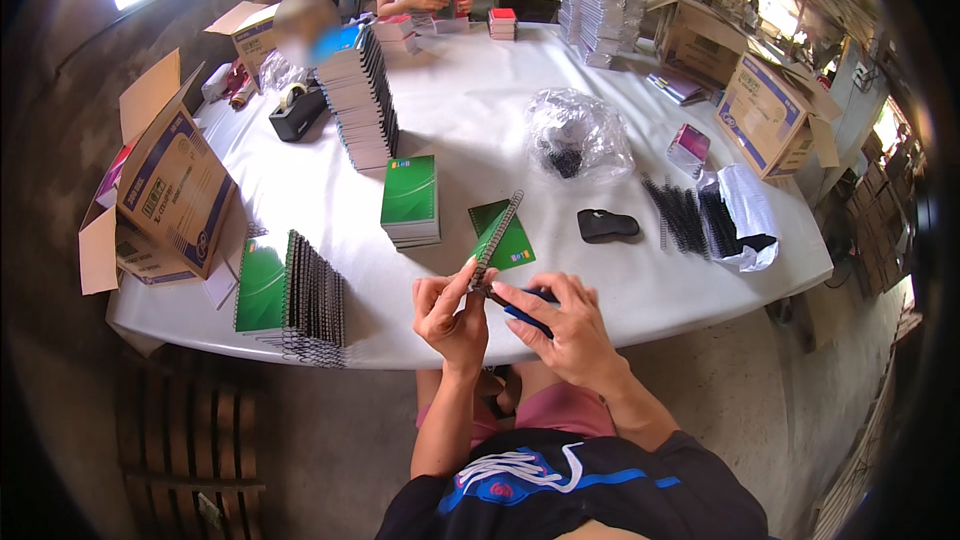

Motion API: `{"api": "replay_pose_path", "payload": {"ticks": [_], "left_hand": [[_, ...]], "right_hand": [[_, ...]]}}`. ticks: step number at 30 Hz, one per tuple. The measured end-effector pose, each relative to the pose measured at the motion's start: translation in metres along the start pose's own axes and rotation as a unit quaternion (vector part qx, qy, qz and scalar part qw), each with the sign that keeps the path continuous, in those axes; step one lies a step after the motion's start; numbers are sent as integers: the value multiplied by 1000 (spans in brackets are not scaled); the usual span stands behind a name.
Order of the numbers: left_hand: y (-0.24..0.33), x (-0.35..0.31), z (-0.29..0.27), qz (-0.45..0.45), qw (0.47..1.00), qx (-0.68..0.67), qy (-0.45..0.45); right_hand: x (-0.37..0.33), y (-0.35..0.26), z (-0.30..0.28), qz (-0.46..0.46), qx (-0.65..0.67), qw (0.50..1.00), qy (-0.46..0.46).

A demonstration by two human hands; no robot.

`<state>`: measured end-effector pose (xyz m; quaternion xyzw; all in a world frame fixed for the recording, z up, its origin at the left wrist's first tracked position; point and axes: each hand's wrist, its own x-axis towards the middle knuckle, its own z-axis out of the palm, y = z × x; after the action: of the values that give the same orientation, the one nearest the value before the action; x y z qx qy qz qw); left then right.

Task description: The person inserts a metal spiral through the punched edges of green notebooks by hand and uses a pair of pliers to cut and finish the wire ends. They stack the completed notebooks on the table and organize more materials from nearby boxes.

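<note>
In front of me a green spiral notebook [513, 243] stands on its edge over the table, its dark wire coil [498, 232] running up and away. My left hand [450, 315] pinches the near end of the coil and the notebook's corner. Blue-handled pliers [528, 316] are gripped in my right hand [570, 330], their jaws at the coil's near end beside my left fingertips. Whether the jaws are closed on the wire is too small to tell. A stack of green notebook blocks [410, 202] without visible coils sits just beyond, to the left.
Coiled green notebooks [285, 290] stand at the left front edge. A tall notebook stack [362, 105] and tape dispenser [298, 115] are behind. To the right lie a black pouch-like object [607, 226], loose coils [675, 215], a plastic bag [580, 130] and a carton [770, 115]. Another person works across the table.
</note>
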<state>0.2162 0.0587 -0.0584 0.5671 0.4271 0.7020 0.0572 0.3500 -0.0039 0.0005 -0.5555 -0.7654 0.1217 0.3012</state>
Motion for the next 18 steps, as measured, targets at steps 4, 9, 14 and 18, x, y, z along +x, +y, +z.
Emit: {"api": "replay_pose_path", "payload": {"ticks": [4, 9, 14, 18], "left_hand": [[4, -6, 1, 23, 1000, -11, -8], [-2, -7, 4, 0, 999, -45, 18], [7, 11, -8, -224, 934, -248, 130], [-5, 14, -35, -263, 892, -347, 121]], "right_hand": [[-2, 14, -5, 169, 471, 847, -182], [-9, 17, 13, 127, 564, 802, -153], [-25, 60, 18, 9, 3, 1000, 21], [-56, 120, 30, 79, -221, 972, 24]]}}
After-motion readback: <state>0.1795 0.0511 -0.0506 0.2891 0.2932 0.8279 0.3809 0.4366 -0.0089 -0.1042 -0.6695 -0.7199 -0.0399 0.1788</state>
